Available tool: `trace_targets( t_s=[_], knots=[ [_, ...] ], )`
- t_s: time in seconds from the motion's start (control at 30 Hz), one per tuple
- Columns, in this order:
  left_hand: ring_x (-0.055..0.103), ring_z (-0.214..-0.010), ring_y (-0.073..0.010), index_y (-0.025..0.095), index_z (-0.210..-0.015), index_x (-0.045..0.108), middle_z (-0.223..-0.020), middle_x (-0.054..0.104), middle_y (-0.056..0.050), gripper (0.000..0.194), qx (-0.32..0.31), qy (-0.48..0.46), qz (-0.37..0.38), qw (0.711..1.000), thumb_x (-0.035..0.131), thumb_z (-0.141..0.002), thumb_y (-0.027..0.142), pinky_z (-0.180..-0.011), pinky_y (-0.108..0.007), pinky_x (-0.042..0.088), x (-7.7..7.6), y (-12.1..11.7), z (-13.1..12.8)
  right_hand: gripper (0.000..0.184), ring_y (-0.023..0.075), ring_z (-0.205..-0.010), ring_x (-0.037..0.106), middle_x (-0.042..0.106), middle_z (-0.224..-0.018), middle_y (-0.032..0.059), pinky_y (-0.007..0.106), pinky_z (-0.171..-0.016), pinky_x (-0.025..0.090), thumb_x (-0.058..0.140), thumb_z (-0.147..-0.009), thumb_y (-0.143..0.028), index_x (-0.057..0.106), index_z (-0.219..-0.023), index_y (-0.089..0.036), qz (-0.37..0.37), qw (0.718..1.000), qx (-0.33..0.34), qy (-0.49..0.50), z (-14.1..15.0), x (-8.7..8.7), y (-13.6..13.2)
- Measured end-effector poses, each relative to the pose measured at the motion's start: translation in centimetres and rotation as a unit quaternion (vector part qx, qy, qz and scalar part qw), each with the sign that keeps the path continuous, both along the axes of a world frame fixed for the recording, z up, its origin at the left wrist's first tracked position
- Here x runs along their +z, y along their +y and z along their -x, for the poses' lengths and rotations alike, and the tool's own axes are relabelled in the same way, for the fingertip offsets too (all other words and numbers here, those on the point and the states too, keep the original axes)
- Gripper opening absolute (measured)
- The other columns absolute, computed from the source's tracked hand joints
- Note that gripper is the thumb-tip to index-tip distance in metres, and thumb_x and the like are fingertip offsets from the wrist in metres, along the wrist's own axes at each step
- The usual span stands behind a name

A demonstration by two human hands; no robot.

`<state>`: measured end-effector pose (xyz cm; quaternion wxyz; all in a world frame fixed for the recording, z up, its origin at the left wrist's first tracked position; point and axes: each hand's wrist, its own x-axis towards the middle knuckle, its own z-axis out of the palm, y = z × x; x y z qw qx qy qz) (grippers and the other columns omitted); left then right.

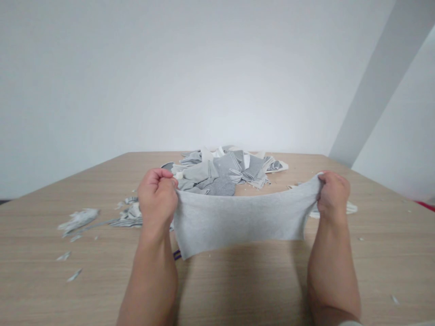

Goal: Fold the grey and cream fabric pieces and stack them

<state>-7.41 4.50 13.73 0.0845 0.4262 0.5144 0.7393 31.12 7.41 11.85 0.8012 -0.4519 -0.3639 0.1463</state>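
A light grey piece of fabric (241,219) hangs stretched between my two hands above the table. My left hand (157,192) pinches its upper left corner with the fingers curled in. At the other end, my right hand (333,190) grips the upper right corner, also closed. The cloth's top edge sags slightly in the middle, and its lower left corner droops lowest. Part of a purple object (177,255), too covered to name, shows beside my left forearm under the cloth's edge.
A heap of grey and white fabric scraps (220,170) lies at the back of the wooden table (244,290). Smaller scraps (129,215) and a pale shred pile (79,218) are on the left. More pale scraps (351,208) lie behind my right hand. A white wall (217,77) stands behind.
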Motion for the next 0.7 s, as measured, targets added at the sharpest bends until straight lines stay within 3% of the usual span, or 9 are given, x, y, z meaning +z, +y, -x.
trace_targets(
  t_s=[0.27,0.5,0.7],
  knots=[
    [0.045,-0.047,-0.0086,0.018,-0.077,0.055,-0.056,0.052,0.005,0.015,-0.025,-0.002,-0.020,0.999,0.048,-0.064,0.014,-0.042,-0.018,0.030,0.30,0.00,-0.23,0.020,0.0057,-0.039,0.027,0.033,-0.043,-0.0094,0.020,-0.036,0.019,0.063,-0.064,-0.025,0.048,-0.054,-0.017,0.033,0.999,0.012,0.017,0.63,0.43,-0.32],
    [0.042,-0.045,-0.0086,0.016,-0.088,0.060,-0.061,0.059,0.003,0.024,0.011,0.036,0.024,0.999,0.051,-0.066,0.018,-0.043,-0.019,0.031,0.20,0.24,-0.17,0.018,0.0068,-0.039,0.032,0.037,-0.043,-0.0086,0.021,-0.036,0.023,0.063,-0.065,-0.027,0.052,-0.055,-0.017,0.055,0.998,0.028,0.009,0.90,0.36,-0.13],
    [0.048,-0.049,-0.0090,0.017,-0.089,0.062,-0.064,0.062,0.002,0.023,-0.025,0.018,0.011,0.999,0.060,-0.067,0.022,-0.043,-0.018,0.032,0.16,0.27,-0.08,0.020,0.0063,-0.041,0.030,0.034,-0.043,-0.0087,0.021,-0.038,0.023,0.065,-0.064,-0.028,0.052,-0.053,-0.016,0.043,0.999,0.001,0.009,0.98,0.42,0.26]
  ],
)
